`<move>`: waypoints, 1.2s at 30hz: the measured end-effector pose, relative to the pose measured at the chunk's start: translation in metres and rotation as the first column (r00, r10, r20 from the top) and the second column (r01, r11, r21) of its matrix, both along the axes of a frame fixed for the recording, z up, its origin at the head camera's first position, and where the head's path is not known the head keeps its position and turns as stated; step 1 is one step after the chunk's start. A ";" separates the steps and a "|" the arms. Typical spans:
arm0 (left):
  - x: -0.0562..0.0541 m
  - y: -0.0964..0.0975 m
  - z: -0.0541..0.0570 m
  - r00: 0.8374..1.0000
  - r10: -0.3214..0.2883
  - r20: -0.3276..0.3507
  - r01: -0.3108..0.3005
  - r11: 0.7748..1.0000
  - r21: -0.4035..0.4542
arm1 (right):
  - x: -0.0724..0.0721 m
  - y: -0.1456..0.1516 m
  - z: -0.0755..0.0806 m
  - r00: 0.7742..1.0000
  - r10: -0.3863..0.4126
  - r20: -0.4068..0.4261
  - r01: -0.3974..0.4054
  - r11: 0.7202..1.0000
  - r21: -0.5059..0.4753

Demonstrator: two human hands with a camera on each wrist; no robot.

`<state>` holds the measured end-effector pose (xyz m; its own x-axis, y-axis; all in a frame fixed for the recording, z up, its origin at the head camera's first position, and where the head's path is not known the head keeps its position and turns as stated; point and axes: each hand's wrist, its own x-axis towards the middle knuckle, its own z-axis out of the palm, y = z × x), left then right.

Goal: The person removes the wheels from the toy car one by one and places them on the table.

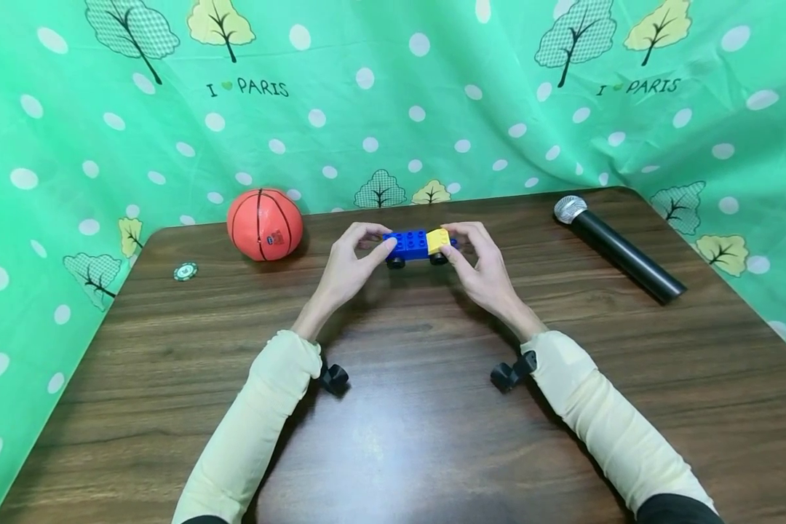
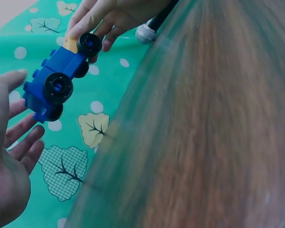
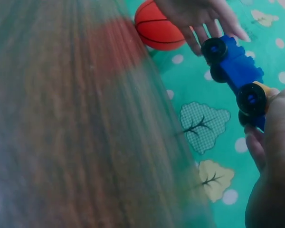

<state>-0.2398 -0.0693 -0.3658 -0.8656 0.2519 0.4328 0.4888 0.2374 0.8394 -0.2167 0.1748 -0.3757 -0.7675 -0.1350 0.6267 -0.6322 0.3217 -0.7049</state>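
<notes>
The right grip (image 1: 483,271) pinched the toy car (image 1: 409,245) by its yellow end, left grip (image 1: 348,267) fingers spread about the blue end; lifting off the counter (image 1: 196,349) appeared complete, setting-down outstanding.

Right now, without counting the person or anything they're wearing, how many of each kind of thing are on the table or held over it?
Ball: 1
Chip: 1
Car: 1
Mic: 1
Total: 4
</notes>
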 end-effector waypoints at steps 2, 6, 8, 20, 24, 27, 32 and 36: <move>0.001 0.001 0.002 0.998 -0.011 0.056 0.010 1.000 0.019 | 0.008 -0.006 0.010 0.999 0.028 -0.015 -0.029 1.000 -0.003; 0.003 0.001 0.005 0.973 -0.064 0.223 0.062 0.998 0.017 | 0.025 -0.018 0.029 0.995 0.094 -0.037 -0.094 0.995 0.020; 0.005 0.001 0.006 0.949 -0.113 0.295 0.112 0.994 0.019 | 0.029 -0.021 0.033 0.992 0.114 -0.045 -0.113 0.993 0.035; 0.007 0.006 0.006 0.885 -0.349 0.309 0.309 0.935 0.173 | 0.008 -0.019 0.001 0.988 0.051 0.144 -0.034 0.992 -0.123; 0.009 0.011 0.006 0.864 -0.404 0.301 0.358 0.913 0.198 | 0.007 -0.019 -0.004 0.969 0.075 0.234 -0.031 0.982 -0.189; 0.011 0.013 0.005 0.851 -0.428 0.306 0.380 0.902 0.205 | 0.009 -0.021 -0.003 0.967 0.084 0.239 -0.035 0.979 -0.200; 0.014 0.015 0.005 0.850 -0.426 0.308 0.387 0.904 0.182 | 0.013 -0.025 -0.002 0.966 0.107 0.235 -0.053 0.973 -0.226; 0.015 0.019 0.006 0.846 -0.422 0.326 0.372 0.905 0.204 | 0.013 -0.026 -0.002 0.960 0.142 0.241 -0.085 0.969 -0.234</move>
